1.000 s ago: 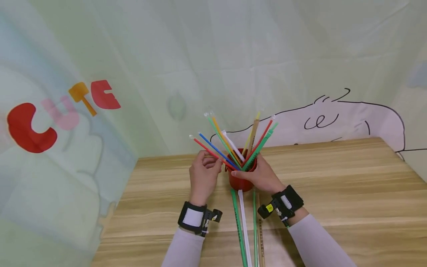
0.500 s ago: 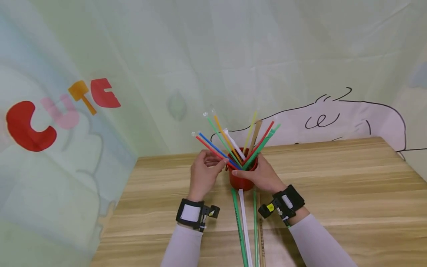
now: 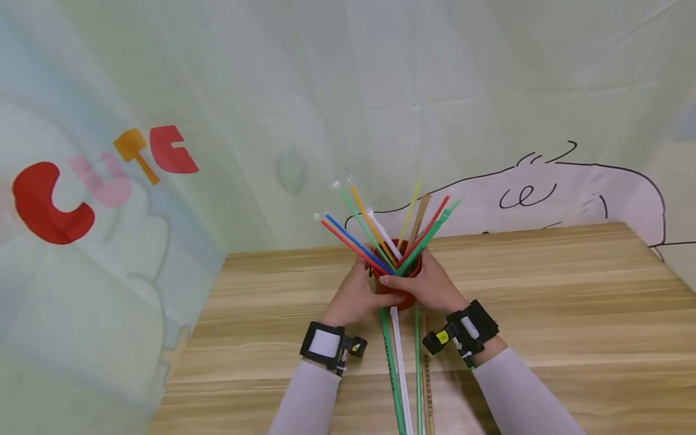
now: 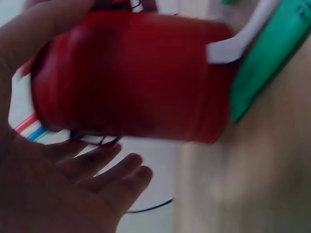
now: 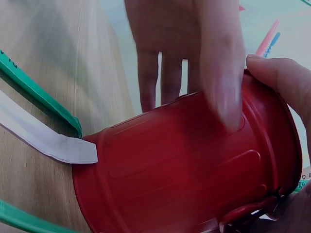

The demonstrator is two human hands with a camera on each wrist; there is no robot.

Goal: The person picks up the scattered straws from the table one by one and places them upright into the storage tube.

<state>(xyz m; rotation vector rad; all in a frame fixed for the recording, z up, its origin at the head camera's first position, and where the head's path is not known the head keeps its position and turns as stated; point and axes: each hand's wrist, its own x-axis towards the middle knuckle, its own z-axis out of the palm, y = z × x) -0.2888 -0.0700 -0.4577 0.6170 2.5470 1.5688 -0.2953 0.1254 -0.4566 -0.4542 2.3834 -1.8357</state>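
A small red bucket (image 3: 409, 299) stands on the table with several wrapped straws fanning out of its mouth, among them a red straw (image 3: 341, 237), a white straw (image 3: 383, 232) and a brown straw (image 3: 420, 219). My right hand (image 3: 435, 287) grips the bucket from the right, thumb over the near rim. On the other side, my left hand (image 3: 356, 296) is around the bucket without gripping it. In the left wrist view its fingers (image 4: 121, 179) reach out beside the bucket wall, near the handle. The right wrist view shows the left thumb (image 5: 226, 97) blurred across the bucket's front.
In front of the bucket lie a green wrapped straw (image 3: 391, 368), a white paper-wrapped straw (image 3: 401, 371), a thin green straw (image 3: 418, 368) and a brown straw (image 3: 428, 377), pointing toward me. The wooden table (image 3: 571, 314) ends at a printed curtain (image 3: 462, 90) behind.
My left hand has let go of the red straw at the bucket's left and moved right and down around the bucket. The red straw now leans beside the blue one. The right hand stays.
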